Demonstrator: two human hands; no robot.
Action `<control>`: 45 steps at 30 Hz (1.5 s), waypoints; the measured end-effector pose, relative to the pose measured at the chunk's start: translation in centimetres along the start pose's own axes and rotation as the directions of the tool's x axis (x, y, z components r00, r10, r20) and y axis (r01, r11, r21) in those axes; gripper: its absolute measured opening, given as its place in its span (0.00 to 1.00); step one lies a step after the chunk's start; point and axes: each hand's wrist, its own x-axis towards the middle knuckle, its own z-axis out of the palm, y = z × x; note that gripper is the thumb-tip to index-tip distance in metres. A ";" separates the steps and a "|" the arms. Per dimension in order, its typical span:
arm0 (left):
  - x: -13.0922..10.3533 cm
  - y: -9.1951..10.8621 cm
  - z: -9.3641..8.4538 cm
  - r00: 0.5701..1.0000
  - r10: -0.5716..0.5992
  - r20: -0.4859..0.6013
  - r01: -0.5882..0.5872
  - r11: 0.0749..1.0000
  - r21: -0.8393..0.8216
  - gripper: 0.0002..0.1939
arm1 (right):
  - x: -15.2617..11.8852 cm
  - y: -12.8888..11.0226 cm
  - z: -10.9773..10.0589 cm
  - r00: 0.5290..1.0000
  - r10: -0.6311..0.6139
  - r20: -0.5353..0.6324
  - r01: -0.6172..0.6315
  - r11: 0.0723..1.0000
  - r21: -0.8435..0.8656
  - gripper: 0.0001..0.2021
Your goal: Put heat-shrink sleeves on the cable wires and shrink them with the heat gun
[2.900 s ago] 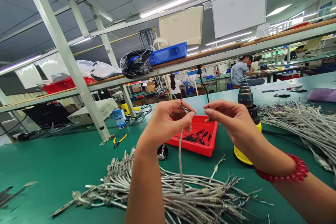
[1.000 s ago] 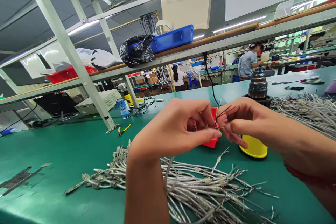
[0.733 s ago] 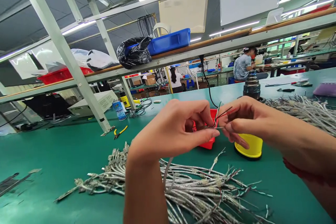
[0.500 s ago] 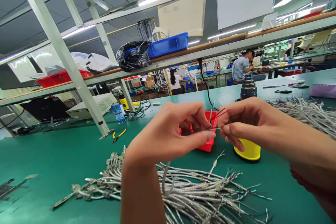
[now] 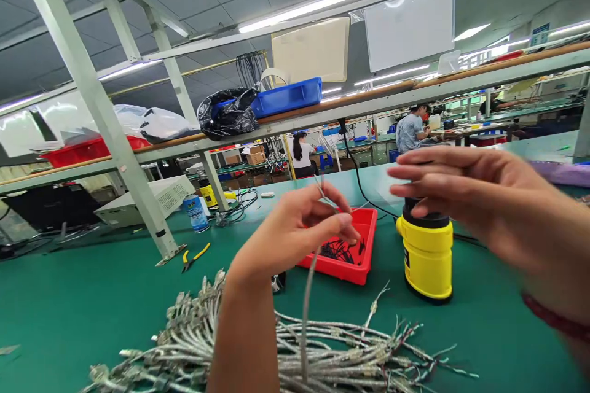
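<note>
1. A grey cable (image 5: 306, 313), its wire end pinched between the thumb and fingers of the left hand (image 5: 295, 221), hangs down toward a heap of cables (image 5: 350, 353).
2. The right hand (image 5: 465, 190) is released, fingers straight, overlapping a yellow tool (image 5: 428, 258) in view.
3. Behind the left hand: a red tray (image 5: 338, 269) of black pieces (image 5: 338, 250).
4. Farther left, yellow-handled pliers (image 5: 201, 252) lie on the green table (image 5: 115, 295).

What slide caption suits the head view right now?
Left hand holding a grey cable near a red tray, open right hand near a yellow device, heaped cables on the green bench.
</note>
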 end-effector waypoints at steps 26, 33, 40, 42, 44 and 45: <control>1.9 2.1 5.3 0.917 -0.094 -0.387 0.026 0.984 -0.175 0.07 | -1.0 2.7 3.8 0.855 -0.409 -0.320 0.408 0.910 -0.072 0.06; 2.4 1.4 5.1 0.919 -0.089 -0.385 -0.004 0.972 -0.236 0.08 | -1.1 2.5 3.6 0.897 -0.368 -0.245 0.385 0.923 0.024 0.04; 2.5 1.2 5.0 0.920 -0.064 -0.386 -0.029 0.973 -0.228 0.07 | -1.0 2.3 3.6 0.911 -0.356 -0.209 0.370 0.928 0.032 0.05; 2.5 1.1 5.0 0.915 -0.059 -0.399 -0.039 0.972 -0.231 0.06 | -0.9 2.4 3.5 0.914 -0.352 -0.201 0.365 0.930 0.032 0.05; 2.6 1.1 5.0 0.914 -0.059 -0.401 -0.045 0.969 -0.244 0.06 | -0.8 2.5 3.5 0.919 -0.340 -0.198 0.355 0.934 0.044 0.05; 2.6 1.0 5.0 0.915 -0.061 -0.399 -0.044 0.968 -0.248 0.06 | -0.8 2.5 3.5 0.921 -0.335 -0.199 0.352 0.935 0.053 0.04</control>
